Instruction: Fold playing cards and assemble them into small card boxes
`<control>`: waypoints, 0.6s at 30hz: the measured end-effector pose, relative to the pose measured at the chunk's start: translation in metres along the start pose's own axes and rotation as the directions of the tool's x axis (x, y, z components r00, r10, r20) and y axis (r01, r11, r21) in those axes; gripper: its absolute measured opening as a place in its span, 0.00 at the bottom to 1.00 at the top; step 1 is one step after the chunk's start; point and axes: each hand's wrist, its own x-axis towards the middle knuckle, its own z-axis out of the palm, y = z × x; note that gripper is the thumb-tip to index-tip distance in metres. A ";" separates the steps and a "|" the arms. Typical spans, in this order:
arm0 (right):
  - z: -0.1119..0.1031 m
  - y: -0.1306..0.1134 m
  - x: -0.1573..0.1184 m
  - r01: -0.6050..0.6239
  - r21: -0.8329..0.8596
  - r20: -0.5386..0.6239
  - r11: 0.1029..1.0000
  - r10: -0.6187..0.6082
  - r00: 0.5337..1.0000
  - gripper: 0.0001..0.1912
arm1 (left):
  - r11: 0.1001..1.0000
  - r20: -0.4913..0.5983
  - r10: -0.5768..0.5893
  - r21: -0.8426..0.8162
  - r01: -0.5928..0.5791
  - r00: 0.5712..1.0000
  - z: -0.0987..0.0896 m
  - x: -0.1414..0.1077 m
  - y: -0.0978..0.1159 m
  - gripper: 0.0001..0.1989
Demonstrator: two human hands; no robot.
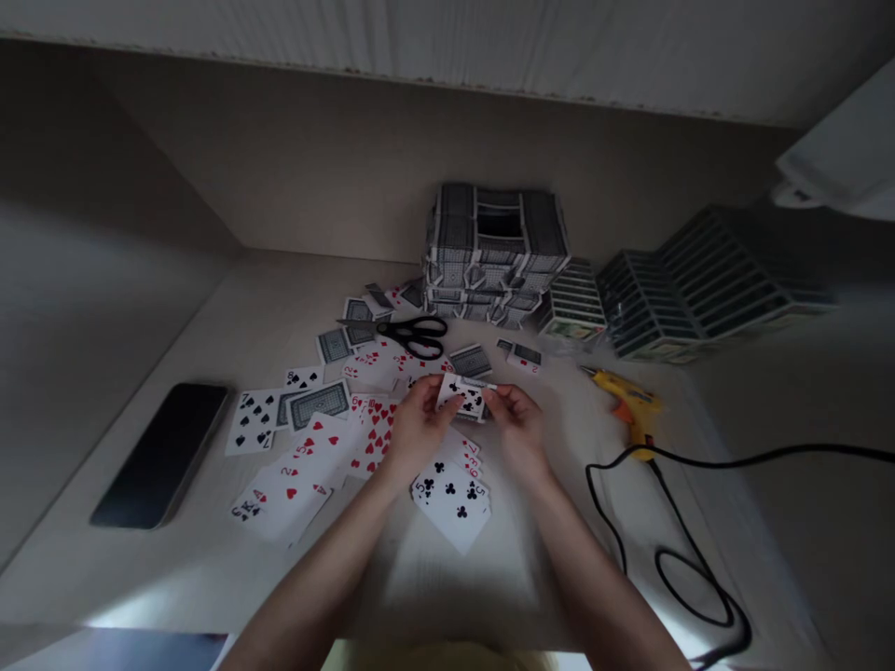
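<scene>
Between my two hands a playing card (462,399) with black clubs is held face up, a little above the desk. My left hand (423,419) grips its left side, thumb on the face. At its right edge, my right hand (516,424) pinches the card, fingers curled behind. Whether more than one card is held I cannot tell. Just below lies a fanned pile topped by a five of clubs (453,494). Loose heart cards (308,466) spread to the left, beside a seven of spades (253,421). Black-handled scissors (416,333) rest on cards beyond my hands.
A box-like structure built of playing cards (496,252) stands at the back. Long rows of packed cards (713,280) stand at the back right. A yellow glue gun (635,401) with a looping black cord (699,606) lies at right. A black phone (162,455) lies at left.
</scene>
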 end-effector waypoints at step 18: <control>0.012 -0.018 -0.019 -0.320 0.076 0.487 0.944 0.245 0.839 0.17 | 0.993 -0.212 0.046 0.118 -0.021 0.976 0.002 -0.010 0.017 0.16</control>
